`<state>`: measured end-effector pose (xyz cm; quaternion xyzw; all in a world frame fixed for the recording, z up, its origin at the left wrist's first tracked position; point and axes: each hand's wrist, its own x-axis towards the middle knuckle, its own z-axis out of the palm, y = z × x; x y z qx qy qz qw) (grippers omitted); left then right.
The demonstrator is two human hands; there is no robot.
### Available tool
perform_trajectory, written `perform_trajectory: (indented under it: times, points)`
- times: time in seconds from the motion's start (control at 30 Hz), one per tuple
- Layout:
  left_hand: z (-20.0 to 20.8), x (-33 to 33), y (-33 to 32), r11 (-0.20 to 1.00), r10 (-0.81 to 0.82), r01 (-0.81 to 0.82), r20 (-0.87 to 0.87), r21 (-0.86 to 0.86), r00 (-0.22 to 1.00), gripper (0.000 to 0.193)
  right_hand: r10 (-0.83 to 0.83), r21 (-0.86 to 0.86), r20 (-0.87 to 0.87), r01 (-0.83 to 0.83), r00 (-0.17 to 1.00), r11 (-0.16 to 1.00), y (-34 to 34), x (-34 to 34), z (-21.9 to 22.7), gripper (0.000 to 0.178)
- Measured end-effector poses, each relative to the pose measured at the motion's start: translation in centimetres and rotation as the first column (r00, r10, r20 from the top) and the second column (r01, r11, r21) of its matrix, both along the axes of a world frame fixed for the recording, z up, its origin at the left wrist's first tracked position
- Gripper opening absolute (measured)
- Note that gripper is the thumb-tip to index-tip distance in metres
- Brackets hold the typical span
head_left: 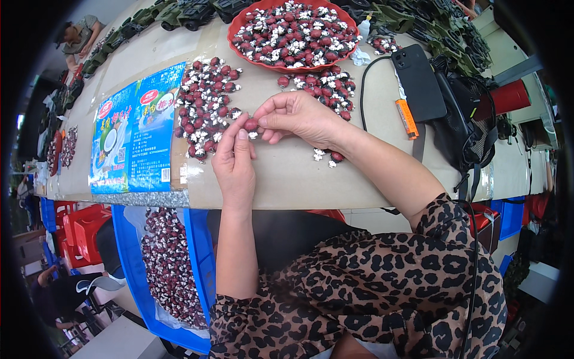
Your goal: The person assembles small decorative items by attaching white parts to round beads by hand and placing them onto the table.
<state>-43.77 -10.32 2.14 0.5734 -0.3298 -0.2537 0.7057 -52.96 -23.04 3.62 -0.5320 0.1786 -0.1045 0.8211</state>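
Both my hands meet over the middle of the table, around one small red-and-white figure (251, 125) with a round dark-red part. My left hand (235, 158) pinches it between thumb and fingers from below. From the right, my right hand (299, 118) also has thumb and fingertips closed on it; the fine detail between the fingers is hidden. Just left of my hands spreads a loose pile of the same figures (203, 102). Another pile (327, 90) lies behind my right hand, and a few loose ones (336, 157) rest under my right wrist.
A red scalloped bowl (235, 51) heaped with figures stands at the back. Left lies a flattened blue carton (131, 134). To the right are a black phone (418, 81), an orange packet (408, 119) and a black bag (460, 125). Below the table edge sits a blue crate (134, 281).
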Motion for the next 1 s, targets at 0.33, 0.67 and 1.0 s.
perform_trajectory:
  times: [0.33,0.67,1.0]
  points:
    - [0.5,0.6,0.0,0.996,-0.087,0.089,-0.102,0.012,0.991,0.033,-0.037,-0.086,-0.036,0.034,0.999,0.996,0.5,0.3,0.9,0.018]
    - [-0.1,1.5,0.3,0.985,-0.152,0.124,-0.274,-0.118,0.95,0.032,-0.154,-0.933,0.167,0.207,0.974,0.294,0.8,1.5,-1.0,0.022]
    - [0.3,1.8,0.6,0.94,-0.128,-0.093,-0.591,-0.329,0.796,0.026,-0.078,-0.989,-0.026,-0.014,0.997,0.148,1.5,1.0,-0.2,0.035]
